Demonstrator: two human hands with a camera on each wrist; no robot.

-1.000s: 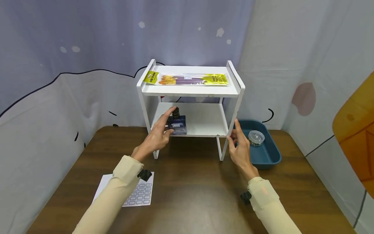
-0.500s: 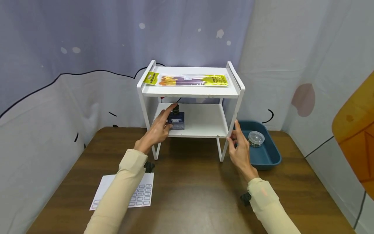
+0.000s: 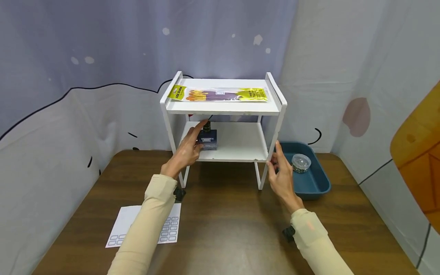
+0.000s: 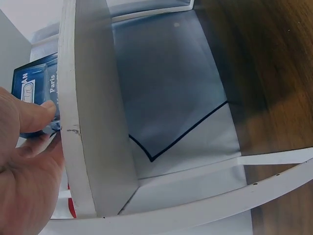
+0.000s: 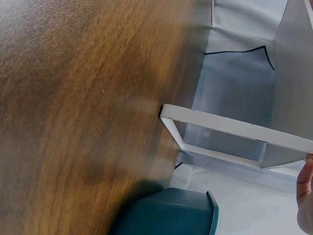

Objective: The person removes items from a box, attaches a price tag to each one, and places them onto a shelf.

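Note:
A dark blue perfume bottle [image 3: 210,142] with a black cap stands on the lower level of a white two-tier shelf rack [image 3: 242,143], toward its left side. My left hand [image 3: 185,152] holds the bottle from the left. In the left wrist view the thumb [image 4: 39,115] presses the bottle's labelled front [image 4: 39,81], while other fingers pass behind the shelf edge, partly hidden. My right hand [image 3: 283,177] grips the rack's right front leg, thumb in front. Only a sliver of that hand [image 5: 304,196] shows in the right wrist view, beside the white frame [image 5: 234,126].
A packet of paintbrushes [image 3: 220,94] lies on the top shelf. Right of the rack, a teal bin [image 3: 313,185] contains a clear round tub [image 3: 301,163]. A sheet of printed labels [image 3: 170,229] lies on the wooden table [image 3: 220,229], partly under the left forearm.
The perfume bottle has slid back, deeper onto the lower shelf, and my left hand has moved forward with it. My right hand has stayed at the rack's leg.

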